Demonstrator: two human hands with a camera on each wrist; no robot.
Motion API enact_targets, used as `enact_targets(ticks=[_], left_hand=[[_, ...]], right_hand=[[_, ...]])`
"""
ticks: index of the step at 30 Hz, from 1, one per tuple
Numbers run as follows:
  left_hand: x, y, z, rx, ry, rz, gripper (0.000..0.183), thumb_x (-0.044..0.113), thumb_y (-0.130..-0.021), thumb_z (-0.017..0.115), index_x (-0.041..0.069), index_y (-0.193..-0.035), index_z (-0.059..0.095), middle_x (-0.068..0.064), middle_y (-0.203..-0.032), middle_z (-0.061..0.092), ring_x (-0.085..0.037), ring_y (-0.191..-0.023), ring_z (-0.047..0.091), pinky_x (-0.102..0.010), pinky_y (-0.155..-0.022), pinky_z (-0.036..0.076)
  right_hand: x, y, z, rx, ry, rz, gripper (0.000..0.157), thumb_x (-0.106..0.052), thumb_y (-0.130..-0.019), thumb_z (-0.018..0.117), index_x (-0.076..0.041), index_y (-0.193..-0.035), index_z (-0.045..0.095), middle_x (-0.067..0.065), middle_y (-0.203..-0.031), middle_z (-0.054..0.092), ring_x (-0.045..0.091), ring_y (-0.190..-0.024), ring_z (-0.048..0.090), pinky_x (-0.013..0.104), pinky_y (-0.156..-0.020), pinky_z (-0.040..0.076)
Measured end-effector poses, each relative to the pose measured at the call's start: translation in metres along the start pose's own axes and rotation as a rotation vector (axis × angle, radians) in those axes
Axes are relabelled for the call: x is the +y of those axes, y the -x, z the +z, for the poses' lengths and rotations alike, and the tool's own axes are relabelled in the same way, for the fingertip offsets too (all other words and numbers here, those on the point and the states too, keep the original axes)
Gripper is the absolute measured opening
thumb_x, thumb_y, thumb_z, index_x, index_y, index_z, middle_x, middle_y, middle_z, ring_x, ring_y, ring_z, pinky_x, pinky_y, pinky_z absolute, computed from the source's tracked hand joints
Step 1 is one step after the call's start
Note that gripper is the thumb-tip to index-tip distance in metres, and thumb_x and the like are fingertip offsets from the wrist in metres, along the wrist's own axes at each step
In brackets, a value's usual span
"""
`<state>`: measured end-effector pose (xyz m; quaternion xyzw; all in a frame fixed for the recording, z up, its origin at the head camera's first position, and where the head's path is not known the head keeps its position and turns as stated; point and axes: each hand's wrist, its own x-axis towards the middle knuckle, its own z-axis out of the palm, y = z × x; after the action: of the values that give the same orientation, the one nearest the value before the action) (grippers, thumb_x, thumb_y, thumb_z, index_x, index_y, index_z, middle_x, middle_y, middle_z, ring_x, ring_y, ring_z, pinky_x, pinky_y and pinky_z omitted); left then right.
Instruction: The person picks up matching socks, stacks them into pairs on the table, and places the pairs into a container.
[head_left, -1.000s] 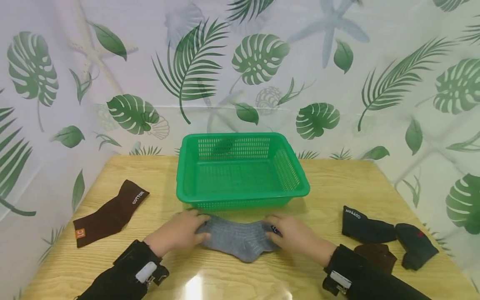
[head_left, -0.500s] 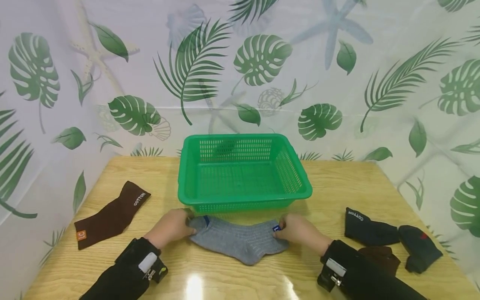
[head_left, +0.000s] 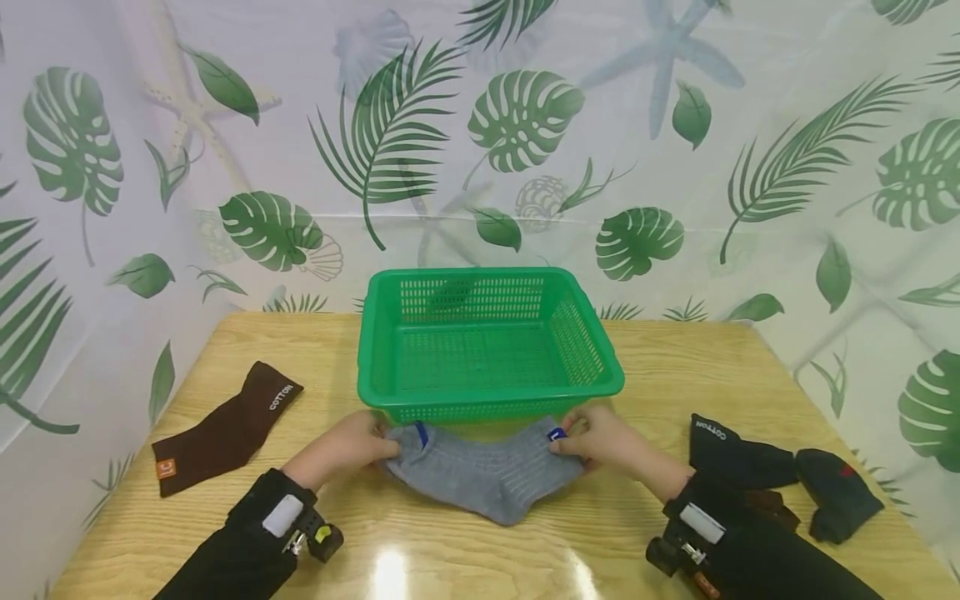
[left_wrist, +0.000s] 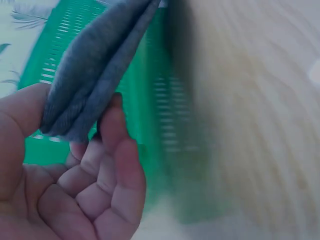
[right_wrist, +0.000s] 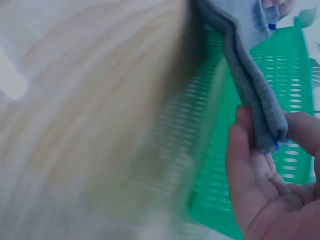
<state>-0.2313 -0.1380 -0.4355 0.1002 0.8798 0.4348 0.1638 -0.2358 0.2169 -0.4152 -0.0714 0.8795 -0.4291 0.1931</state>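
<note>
A grey sock (head_left: 487, 479) with a blue band and a small blue label stretches between both hands, just in front of the green basket. Thumb and fingers of my left hand (head_left: 352, 446) pinch its left end near the blue band. At the other end, by the blue label, my right hand (head_left: 607, 442) pinches it in the same way. Both ends are raised while the middle sags toward the table. Two layers of grey fabric (left_wrist: 92, 70) show between the left thumb and fingers in the left wrist view, and the right wrist view shows folded layers (right_wrist: 247, 80) too.
The green basket (head_left: 491, 393) stands at the back middle of the wooden table (head_left: 675, 367). A brown sock (head_left: 221, 437) lies at left. Dark socks (head_left: 738, 457) lie at right beside another brown sock (head_left: 772, 502), partly behind the right sleeve. A leaf-print cloth (head_left: 465, 133) hangs behind.
Both hands have gone from resting at the grey sock's ends to pinching them and lifting them slightly toward the basket. The right sleeve now covers more of the brown sock at right.
</note>
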Motion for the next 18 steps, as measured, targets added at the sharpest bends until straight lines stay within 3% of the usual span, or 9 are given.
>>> enact_targets(ticks=[6, 13, 18], left_hand=[[0.020, 0.011, -0.012, -0.072, 0.105, -0.017, 0.013, 0.007, -0.081, 0.064, 0.005, -0.074, 0.054, -0.003, -0.073, 0.054, -0.013, -0.059, 0.057, -0.034, -0.061, 0.058], [0.047, 0.023, -0.030, -0.155, 0.040, -0.002, 0.010, 0.008, -0.083, 0.065, 0.003, -0.078, 0.057, -0.008, -0.073, 0.061, -0.021, -0.061, 0.066, -0.033, -0.060, 0.058], [0.071, 0.023, -0.052, -0.200, -0.020, -0.003, 0.010, 0.008, -0.085, 0.063, 0.004, -0.078, 0.058, -0.009, -0.073, 0.065, -0.020, -0.064, 0.069, -0.034, -0.063, 0.059]], right_hand=[[-0.027, 0.014, -0.019, -0.055, -0.020, 0.005, 0.025, -0.009, -0.087, 0.071, 0.006, -0.102, 0.057, 0.005, -0.076, 0.066, 0.014, -0.062, 0.060, 0.039, -0.062, 0.058], [-0.054, 0.021, -0.039, -0.101, 0.083, -0.033, 0.025, -0.012, -0.088, 0.071, 0.005, -0.102, 0.059, 0.005, -0.075, 0.066, 0.013, -0.060, 0.060, 0.036, -0.061, 0.058], [-0.071, 0.019, -0.049, -0.107, 0.116, 0.009, 0.026, -0.011, -0.086, 0.072, 0.005, -0.102, 0.059, 0.003, -0.071, 0.061, 0.012, -0.058, 0.055, 0.032, -0.060, 0.057]])
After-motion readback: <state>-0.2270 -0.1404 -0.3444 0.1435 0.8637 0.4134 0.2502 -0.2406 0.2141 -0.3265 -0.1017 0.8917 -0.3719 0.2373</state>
